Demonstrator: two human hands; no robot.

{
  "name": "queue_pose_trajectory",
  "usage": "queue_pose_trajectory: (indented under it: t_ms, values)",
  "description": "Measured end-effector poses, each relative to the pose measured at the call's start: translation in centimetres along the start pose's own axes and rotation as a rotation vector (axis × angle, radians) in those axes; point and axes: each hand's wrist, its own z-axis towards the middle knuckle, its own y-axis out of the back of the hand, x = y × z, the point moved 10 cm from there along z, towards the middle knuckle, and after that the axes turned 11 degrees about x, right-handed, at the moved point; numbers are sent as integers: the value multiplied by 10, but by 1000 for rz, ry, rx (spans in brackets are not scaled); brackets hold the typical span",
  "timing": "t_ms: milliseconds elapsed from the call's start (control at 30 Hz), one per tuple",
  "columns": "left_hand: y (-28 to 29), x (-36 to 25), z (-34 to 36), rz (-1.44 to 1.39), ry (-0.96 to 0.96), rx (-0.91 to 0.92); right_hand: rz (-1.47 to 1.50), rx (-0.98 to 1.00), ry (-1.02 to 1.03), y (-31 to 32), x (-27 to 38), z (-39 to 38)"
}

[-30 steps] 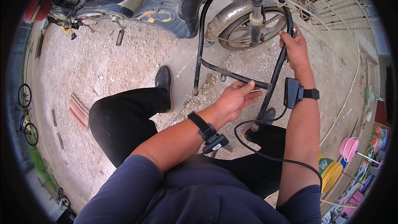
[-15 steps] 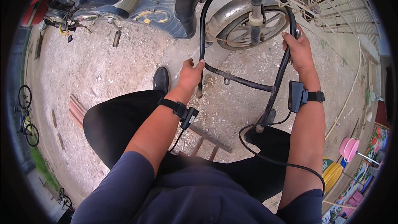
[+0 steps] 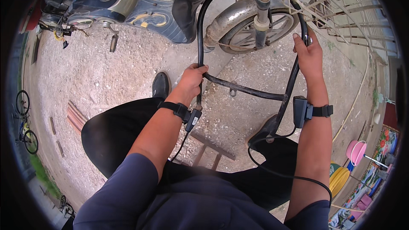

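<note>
A black bent-tube metal frame (image 3: 245, 88) with a crossbar stands tilted between my hands. A small metal loop hangs from the crossbar. My left hand (image 3: 191, 79) is closed on the left tube, by the crossbar joint. Higher up, the right tube sits in the grip of my right hand (image 3: 309, 57), with the thumb on the inner side; some of those fingers are hidden. Its lower right end comes down beside my right shoe (image 3: 263, 131). Seen through the frame's upper part is a rusty scooter wheel (image 3: 255, 30) with a fork.
The electric scooter (image 3: 153, 15) stretches across the far left, its parts exposed. Wire racks (image 3: 341, 15) crowd the far right. A wooden piece (image 3: 213, 147) lies between my feet on gravelly ground. Pink (image 3: 357, 152) and yellow tubs (image 3: 339, 179) stand at right; a cable hangs from my right wrist device.
The black frame has shifted slightly left and toward me at its lower part. My left hand has moved left with it; my right hand still holds the right tube.
</note>
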Motion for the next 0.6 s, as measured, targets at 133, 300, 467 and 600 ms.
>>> queue_pose_trajectory:
  t_ms: [133, 300, 467, 600]
  values:
    - [-21, 4, -7, -128, 9, 21, -162, -94, -31, 16, -2, 9]
    - [-44, 10, -20, -179, 30, 43, -390, -107, 24, 27, -2, 29]
    - [-56, 11, -27, -221, 34, 56, -559, -97, -2, 29, -7, 32]
    - [-55, 13, -23, -182, 33, 68, -382, -47, -93, 26, -75, 9]
